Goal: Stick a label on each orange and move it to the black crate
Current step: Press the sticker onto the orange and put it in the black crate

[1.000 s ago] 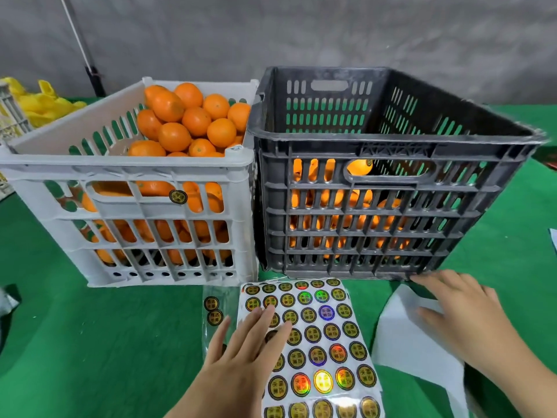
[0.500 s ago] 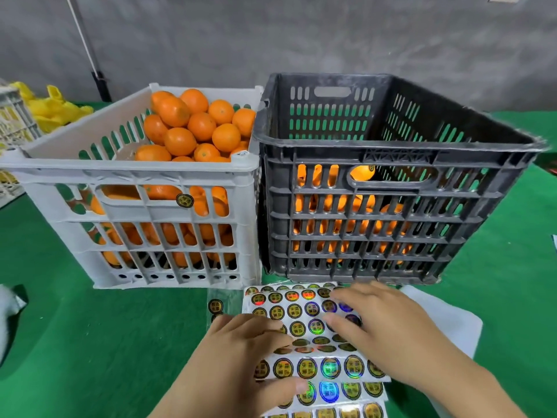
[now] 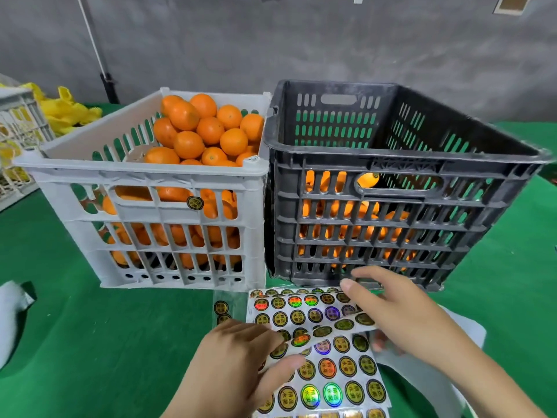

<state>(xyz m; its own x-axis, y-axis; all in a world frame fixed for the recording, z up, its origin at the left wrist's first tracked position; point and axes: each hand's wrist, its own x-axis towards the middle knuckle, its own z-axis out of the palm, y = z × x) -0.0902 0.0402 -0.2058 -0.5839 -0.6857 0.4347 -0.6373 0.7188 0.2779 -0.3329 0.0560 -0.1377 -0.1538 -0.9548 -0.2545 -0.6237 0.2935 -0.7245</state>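
Both your hands pinch the top label sheet [image 3: 301, 312], near the crates.
Your left hand [image 3: 238, 369] pinches its near left edge, fingers above and thumb below; your right hand [image 3: 407, 321] holds its right side, fingers curled beneath. It lifts off a lower label sheet [image 3: 334, 375] on the green desk [image 3: 90, 342]. Unlabelled oranges [image 3: 208, 128] fill the white crate [image 3: 150, 176], left; the black crate [image 3: 391, 152], right, touching it, holds more.
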